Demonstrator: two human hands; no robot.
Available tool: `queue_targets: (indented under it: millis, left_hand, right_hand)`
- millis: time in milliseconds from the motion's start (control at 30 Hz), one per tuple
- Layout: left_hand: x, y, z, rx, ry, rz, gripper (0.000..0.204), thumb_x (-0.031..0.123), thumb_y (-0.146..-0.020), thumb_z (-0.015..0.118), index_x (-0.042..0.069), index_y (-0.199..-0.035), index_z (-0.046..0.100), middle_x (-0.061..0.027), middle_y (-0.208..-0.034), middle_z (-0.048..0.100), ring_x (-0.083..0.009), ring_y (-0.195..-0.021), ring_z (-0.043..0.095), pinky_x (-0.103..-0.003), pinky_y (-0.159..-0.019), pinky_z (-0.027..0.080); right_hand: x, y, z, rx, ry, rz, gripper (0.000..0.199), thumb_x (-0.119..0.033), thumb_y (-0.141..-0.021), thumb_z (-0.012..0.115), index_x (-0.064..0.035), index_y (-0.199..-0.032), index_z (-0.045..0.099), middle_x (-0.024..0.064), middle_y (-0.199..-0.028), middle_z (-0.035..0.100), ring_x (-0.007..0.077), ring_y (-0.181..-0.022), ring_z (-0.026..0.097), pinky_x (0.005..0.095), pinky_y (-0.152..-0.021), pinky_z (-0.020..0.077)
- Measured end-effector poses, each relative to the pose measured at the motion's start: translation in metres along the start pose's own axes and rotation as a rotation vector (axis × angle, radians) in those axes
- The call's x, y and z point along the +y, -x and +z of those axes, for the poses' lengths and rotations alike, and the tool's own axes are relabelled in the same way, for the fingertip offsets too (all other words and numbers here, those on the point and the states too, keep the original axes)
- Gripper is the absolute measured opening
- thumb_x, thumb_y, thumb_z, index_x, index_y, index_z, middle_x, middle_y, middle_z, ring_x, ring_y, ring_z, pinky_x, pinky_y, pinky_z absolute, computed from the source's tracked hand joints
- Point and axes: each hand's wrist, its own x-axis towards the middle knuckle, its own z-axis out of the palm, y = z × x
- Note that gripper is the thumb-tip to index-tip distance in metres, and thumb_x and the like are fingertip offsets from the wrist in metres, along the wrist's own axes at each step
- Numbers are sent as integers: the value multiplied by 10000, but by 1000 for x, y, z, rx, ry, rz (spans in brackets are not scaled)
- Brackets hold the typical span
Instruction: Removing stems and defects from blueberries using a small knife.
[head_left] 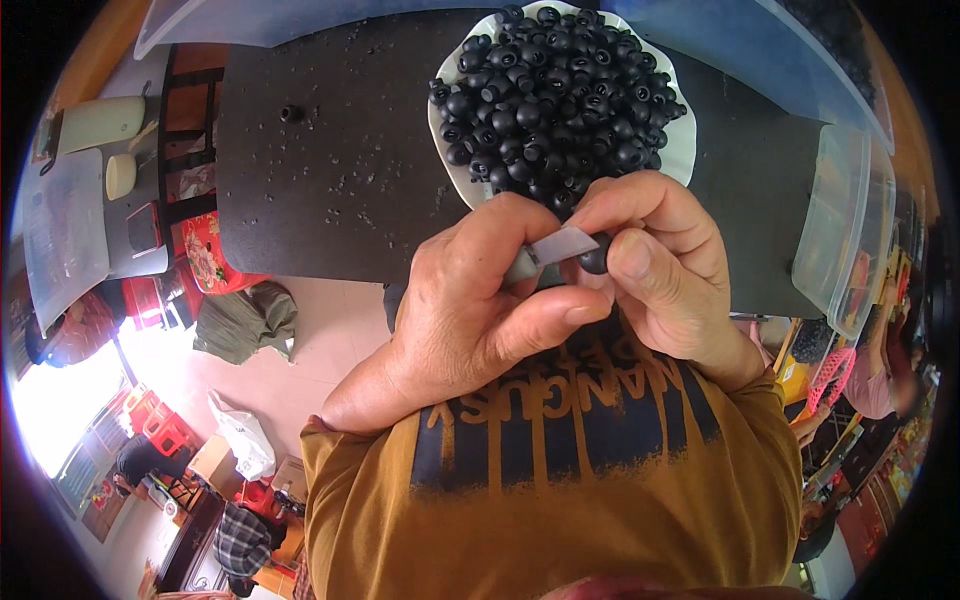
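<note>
I have the knife point(562, 246) in the left hand point(455, 285), its fingers closed around the grey handle with the blade pointing toward the right hand point(685, 265). The right fingers are pinched on one black piece point(594, 258), with the thumb in front, just at the blade's tip. Both are held up at the near edge of the worktop point(340, 225), in front of the plate point(683, 150). The fingers hide much of the piece, so I can't be sure whether the edge is touching it.

I read this as trimming. To do it well, I'd grip the piece low, turn it into the blade, take thin shavings and keep that right thumb out of the cutting line, since it sits very near the tip.

The heap point(560, 105) on the plate lies right behind the hands, so a wide stroke could knock pieces off. A loose piece point(290, 114) and scattered crumbs point(365, 182) lie on the worktop's left part. Clear tubs point(835, 230) stand at the right end, and a bluish bin point(760, 60) crowds the far side, limiting reach there.
</note>
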Motion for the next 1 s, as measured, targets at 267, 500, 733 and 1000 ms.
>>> queue_targets:
  millis: [267,500,733,1000]
  left_hand:
    - [-9,0,5,30,-152,38,489,497,-730,650,32,-819,529,-67,-649,545,-196,-533,548,-287,-481,444]
    - [-15,-2,7,65,-253,114,504,519,-714,632,33,-802,530,-70,-639,531,-223,-525,542,-300,-471,439]
    - [-14,-2,8,82,-304,169,487,505,-735,617,30,-799,530,-80,-633,538,-243,-524,551,-313,-470,446]
    - [-14,-3,12,163,-342,195,524,536,-748,588,27,-706,471,-96,-581,493,-270,-470,502,-332,-426,406]
  right_hand:
    - [5,2,-2,-15,-10,-10,150,-142,-911,520,-18,-994,536,-9,-762,556,11,-609,446,149,-547,363]
    - [3,2,0,19,4,39,143,-160,-912,522,-33,-976,541,-27,-719,541,-1,-578,437,146,-507,348]
    - [3,1,2,19,-51,66,133,-168,-916,515,-46,-959,544,-39,-694,518,-3,-574,439,145,-484,340]
    - [1,-2,2,-24,-174,128,119,-160,-919,507,-45,-933,536,-11,-739,576,8,-660,551,142,-485,351]
